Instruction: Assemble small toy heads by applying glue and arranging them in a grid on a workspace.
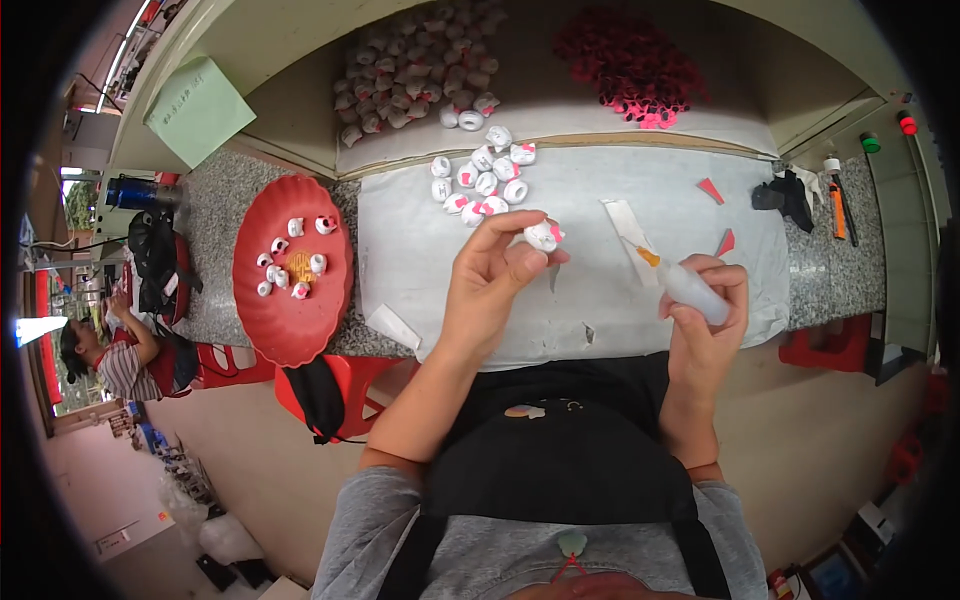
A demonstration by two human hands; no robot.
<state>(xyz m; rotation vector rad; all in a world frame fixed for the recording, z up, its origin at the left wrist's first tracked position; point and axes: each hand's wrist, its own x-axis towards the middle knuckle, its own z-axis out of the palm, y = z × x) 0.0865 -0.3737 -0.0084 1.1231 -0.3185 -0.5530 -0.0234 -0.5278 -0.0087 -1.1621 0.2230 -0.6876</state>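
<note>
My left hand (pixel 488 280) pinches a small white figurine head (pixel 541 237) with a pink bow between thumb and fingertips, raised over the paper-covered table. In my right hand (pixel 712 330) is a translucent squeeze bottle (pixel 696 292), its amber nozzle tilted up and left toward the head. The nozzle tip and the head are apart. Under the nozzle lies a white folded strip (pixel 625 225). Just beyond my left hand sits a loose group of similar white heads (pixel 486 183), several showing pink bows.
A red scalloped tray (pixel 262 335) with several white heads stands at the left. On the back shelf are a heap of white pieces (pixel 400 75) and a pile of pink-and-black pieces (pixel 640 65). Red scraps (pixel 711 190), a black cloth (pixel 788 198) and an orange cutter (pixel 838 212) lie right. Another person (pixel 125 355) sits far left.
</note>
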